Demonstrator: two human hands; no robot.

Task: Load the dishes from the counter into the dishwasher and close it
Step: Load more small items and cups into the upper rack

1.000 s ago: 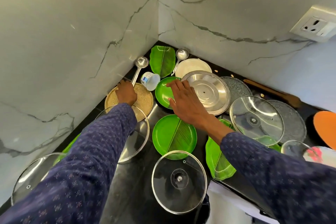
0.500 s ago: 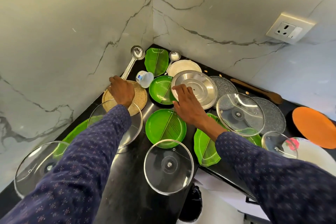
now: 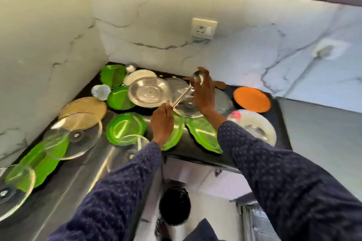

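Both hands hold 1 steel ladle (image 3: 183, 95) in the air over the counter (image 3: 125, 162): the left hand (image 3: 162, 123) pinches the handle's end, and the right hand (image 3: 203, 92) curls its fingers round the bowl, raised above a glass lid (image 3: 188, 107). Below them lie a steel plate (image 3: 148, 92), green plates (image 3: 126, 129), more glass lids, a tan disc (image 3: 83, 106) and an orange plate (image 3: 252, 99) near the marble wall (image 3: 49, 45). The frame is blurred.
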